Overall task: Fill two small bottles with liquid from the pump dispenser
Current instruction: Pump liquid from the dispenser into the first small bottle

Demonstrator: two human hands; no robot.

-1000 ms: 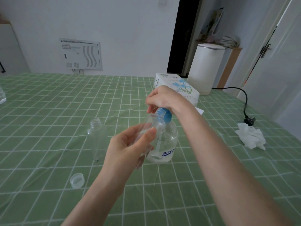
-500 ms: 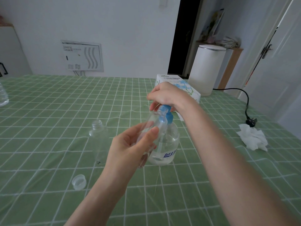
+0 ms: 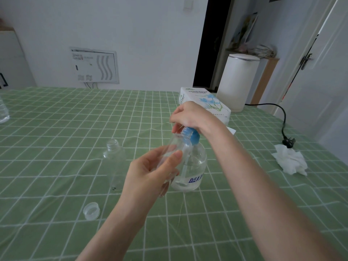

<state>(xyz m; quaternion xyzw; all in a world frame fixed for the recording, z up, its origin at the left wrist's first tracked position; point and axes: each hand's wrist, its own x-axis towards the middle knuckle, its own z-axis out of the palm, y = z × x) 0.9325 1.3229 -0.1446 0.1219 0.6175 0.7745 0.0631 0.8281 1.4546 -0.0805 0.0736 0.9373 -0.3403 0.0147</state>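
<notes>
Hands [image 3: 150,172] on small bottle [image 3: 172,146] and pump dispenser [image 3: 195,164]

Two small bottles [image 3: 114,157] [image 3: 173,146], one dispenser [image 3: 195,166] — one cap [image 3: 91,210].

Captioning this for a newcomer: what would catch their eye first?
Mid-table, the right hand grips the blue pump of a clear dispenser while the left hand holds a small bottle up to it. Left of them stands another open bottle, a cap lying nearer the camera.

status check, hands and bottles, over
Left hand grips small bottle, mouth tilted up to the spout. Right hand curled over pump dispenser head. Second bottle stands open, cap loose nearby. Nothing in the way.
</notes>
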